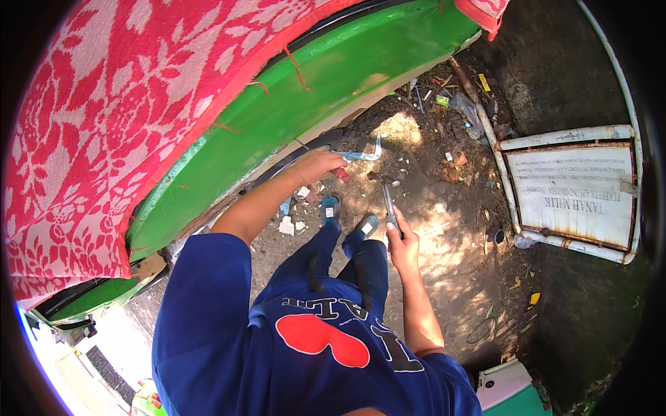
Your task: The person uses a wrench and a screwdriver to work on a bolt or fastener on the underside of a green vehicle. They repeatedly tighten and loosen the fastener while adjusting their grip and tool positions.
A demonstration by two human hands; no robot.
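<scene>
My left hand (316, 165) is closed around what looks like a screwdriver (341, 175). Its red handle shows past my fingers, and a thin metal shaft points toward the lower edge of the green panel (277, 111). Most of its length is hidden by the hand. In my right hand (404, 243) is a hammer (389, 201), gripped by its dark handle with the head up. The hammer head is apart from the red handle, a little to its right. Beyond my left hand lies a bent light-blue strip (364, 154).
A red and pink patterned cloth (139, 104) drapes over the green vehicle body. At right, a rusty-framed white sign (572, 194) lies against a dark wall. Litter (458, 118) and white fragments (286, 225) are scattered on the dirt around my shoes (361, 232).
</scene>
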